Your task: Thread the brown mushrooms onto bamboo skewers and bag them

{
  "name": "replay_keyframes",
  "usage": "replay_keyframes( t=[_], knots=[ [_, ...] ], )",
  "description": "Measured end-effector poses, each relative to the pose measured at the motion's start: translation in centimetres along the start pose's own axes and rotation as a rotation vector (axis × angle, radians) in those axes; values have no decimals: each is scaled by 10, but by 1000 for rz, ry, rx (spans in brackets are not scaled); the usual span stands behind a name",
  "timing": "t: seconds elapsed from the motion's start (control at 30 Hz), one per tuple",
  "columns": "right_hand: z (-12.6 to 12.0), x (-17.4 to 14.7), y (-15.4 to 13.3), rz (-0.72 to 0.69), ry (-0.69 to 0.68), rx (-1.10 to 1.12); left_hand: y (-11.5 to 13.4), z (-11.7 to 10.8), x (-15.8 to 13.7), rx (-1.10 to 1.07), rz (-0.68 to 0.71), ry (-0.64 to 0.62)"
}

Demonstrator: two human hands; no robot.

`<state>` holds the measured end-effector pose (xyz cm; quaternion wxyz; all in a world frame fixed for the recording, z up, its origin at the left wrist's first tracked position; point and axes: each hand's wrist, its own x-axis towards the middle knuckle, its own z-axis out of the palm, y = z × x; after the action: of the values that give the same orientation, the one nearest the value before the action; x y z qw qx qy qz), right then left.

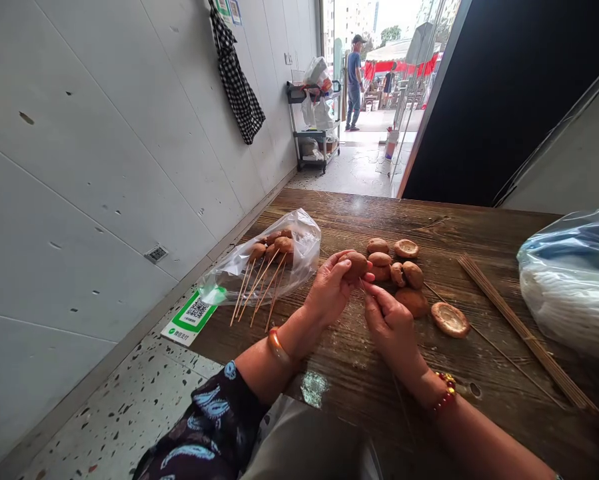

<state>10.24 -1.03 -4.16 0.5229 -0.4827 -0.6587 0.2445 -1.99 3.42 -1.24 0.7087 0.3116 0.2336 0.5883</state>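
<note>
My left hand [328, 291] is closed around a brown mushroom [355, 265], its cap facing up. Close beside it, my right hand [390, 325] pinches a thin skewer [362, 285] whose tip is at the mushroom's underside; most of the stick is hidden by the fingers. Several loose mushrooms [413, 302] lie just past my right hand, some cap up. One upturned mushroom [450, 319] shows its pale gills. To the left, skewered mushrooms [282, 245] rest in a clear plastic bag [305, 230] with their sticks poking out toward me.
A bundle of skewers [526, 333] lies on the right of the wooden table [349, 207], with a single skewer [509, 363] beside it. A plastic-wrapped white bundle [569, 287] sits at the right edge. A green QR-code card [192, 319] lies by the left edge. A person [354, 83] stands outside the doorway.
</note>
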Motion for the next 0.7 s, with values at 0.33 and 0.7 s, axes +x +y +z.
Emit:
replay_keyframes(
  t=[0.33,0.7],
  knots=[
    [-4,7,-6,-3,-5,-70,3,6,-7,-55,-38,-49],
    [-6,2,-16,70,-95,-72,14,2,-7,-22,-54,-58]
  ],
)
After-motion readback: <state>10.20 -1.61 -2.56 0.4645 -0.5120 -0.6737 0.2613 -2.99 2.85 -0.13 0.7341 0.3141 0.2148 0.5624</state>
